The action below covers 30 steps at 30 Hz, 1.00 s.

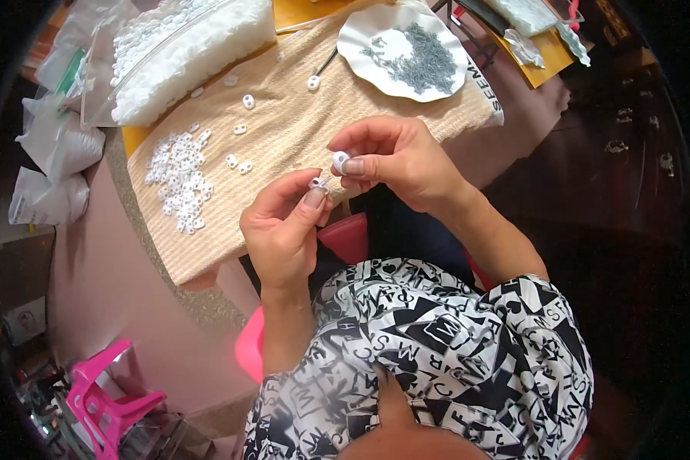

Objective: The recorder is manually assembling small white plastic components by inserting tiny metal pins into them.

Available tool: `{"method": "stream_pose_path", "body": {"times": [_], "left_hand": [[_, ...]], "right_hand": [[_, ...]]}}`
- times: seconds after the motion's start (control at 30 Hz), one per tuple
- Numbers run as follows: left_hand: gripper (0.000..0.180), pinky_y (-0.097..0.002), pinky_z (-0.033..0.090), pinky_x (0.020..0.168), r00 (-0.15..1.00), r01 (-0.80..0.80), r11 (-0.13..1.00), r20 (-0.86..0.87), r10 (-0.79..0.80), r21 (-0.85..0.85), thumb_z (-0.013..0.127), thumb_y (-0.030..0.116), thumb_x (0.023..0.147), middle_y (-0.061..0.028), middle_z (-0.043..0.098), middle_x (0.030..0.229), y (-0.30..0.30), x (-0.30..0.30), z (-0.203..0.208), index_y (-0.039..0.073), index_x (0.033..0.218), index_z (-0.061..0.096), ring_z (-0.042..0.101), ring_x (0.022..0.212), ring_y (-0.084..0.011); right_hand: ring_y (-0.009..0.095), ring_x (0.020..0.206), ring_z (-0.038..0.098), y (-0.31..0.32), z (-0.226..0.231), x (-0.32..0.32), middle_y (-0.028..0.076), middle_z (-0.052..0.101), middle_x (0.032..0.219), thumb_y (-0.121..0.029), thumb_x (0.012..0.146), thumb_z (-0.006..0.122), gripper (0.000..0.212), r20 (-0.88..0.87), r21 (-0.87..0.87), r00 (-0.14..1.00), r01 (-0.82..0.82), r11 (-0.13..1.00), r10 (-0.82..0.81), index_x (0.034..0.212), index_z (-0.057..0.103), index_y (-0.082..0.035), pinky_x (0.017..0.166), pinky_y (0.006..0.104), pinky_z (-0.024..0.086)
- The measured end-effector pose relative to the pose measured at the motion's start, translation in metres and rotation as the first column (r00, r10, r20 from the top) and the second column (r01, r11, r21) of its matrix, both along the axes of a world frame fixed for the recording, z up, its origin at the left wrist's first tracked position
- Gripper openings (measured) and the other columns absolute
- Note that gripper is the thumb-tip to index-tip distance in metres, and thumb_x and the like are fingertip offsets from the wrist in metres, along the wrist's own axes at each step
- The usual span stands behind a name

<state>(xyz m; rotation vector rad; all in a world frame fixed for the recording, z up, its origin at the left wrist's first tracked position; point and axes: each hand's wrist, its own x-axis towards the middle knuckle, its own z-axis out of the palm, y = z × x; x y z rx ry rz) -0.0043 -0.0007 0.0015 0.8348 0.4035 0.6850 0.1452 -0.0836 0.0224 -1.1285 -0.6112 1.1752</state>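
Observation:
My left hand (282,234) pinches a small whitish piece (318,184) between thumb and forefinger; its exact kind is too small to tell. Close beside it, my right hand (410,165) grips a small white plastic part (340,160) with a dark hole, between thumb and fingers. Both hands are raised over the towel's near edge. A pile of white two-hole plastic parts (178,180) lies on the striped beige towel (272,96), at its left. Single loose parts, such as one white part (248,101), are scattered between the pile and my hands.
A scalloped white plate (355,42) at the far right of the towel holds many thin grey pieces (422,61). A clear bin (195,73) full of white parts stands far left. Plastic bags (57,146) hang beside it. A pink stool (107,402) is at lower left.

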Motion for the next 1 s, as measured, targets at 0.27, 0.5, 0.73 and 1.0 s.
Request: {"method": "stream_pose_path", "body": {"times": [0.27, 0.5, 0.73, 1.0], "left_hand": [[0.021, -0.0205, 0.044, 0.056, 0.997, -0.027, 1.0, -0.076, 0.028, 0.004, 0.059, -0.005, 0.075, -0.0091, 0.059, 0.077, -0.003, -0.004, 0.003, -0.007, 0.096, 0.057, 0.056, 0.065, -0.0124], [0.02, -0.0194, 0.044, 0.056, 0.993, -0.056, 0.996, -0.103, 0.063, 0.069, 0.059, -0.006, 0.075, -0.0082, 0.06, 0.076, -0.002, -0.002, 0.005, -0.007, 0.095, 0.058, 0.055, 0.063, -0.0109], [0.02, -0.0191, 0.044, 0.057, 0.993, -0.054, 0.991, -0.1, 0.067, 0.122, 0.06, -0.005, 0.075, -0.008, 0.06, 0.077, -0.002, -0.002, 0.004, -0.007, 0.094, 0.058, 0.055, 0.065, -0.0101], [0.018, -0.0181, 0.043, 0.058, 0.99, -0.05, 0.983, -0.124, 0.073, 0.174, 0.06, -0.005, 0.076, -0.007, 0.06, 0.077, -0.002, -0.002, 0.002, -0.006, 0.094, 0.059, 0.055, 0.065, -0.0091]], "right_hand": [[0.009, 0.066, 0.056, -0.003, 0.003, -0.004, 0.005, 0.06, 0.078, -0.007, 0.078, 0.062, 0.019, 0.015, -0.008, 1.0, -0.002, 1.0, 0.002, 0.094, 0.059, 0.003, 0.058, 0.0195, 0.046], [0.007, 0.068, 0.056, -0.003, 0.006, -0.007, 0.003, 0.06, 0.076, -0.003, 0.079, 0.058, 0.014, 0.047, -0.031, 0.999, -0.012, 0.999, 0.013, 0.092, 0.059, 0.002, 0.059, 0.02, 0.048], [0.008, 0.066, 0.056, -0.003, 0.009, -0.01, 0.006, 0.061, 0.08, -0.004, 0.079, 0.06, 0.017, 0.086, -0.02, 0.996, 0.015, 1.0, -0.014, 0.094, 0.059, 0.004, 0.058, 0.0188, 0.046], [0.006, 0.067, 0.055, -0.004, 0.014, -0.011, 0.002, 0.06, 0.076, -0.002, 0.077, 0.06, 0.014, 0.205, -0.062, 0.978, 0.05, 0.997, -0.036, 0.09, 0.059, 0.002, 0.057, 0.0198, 0.047]]}}
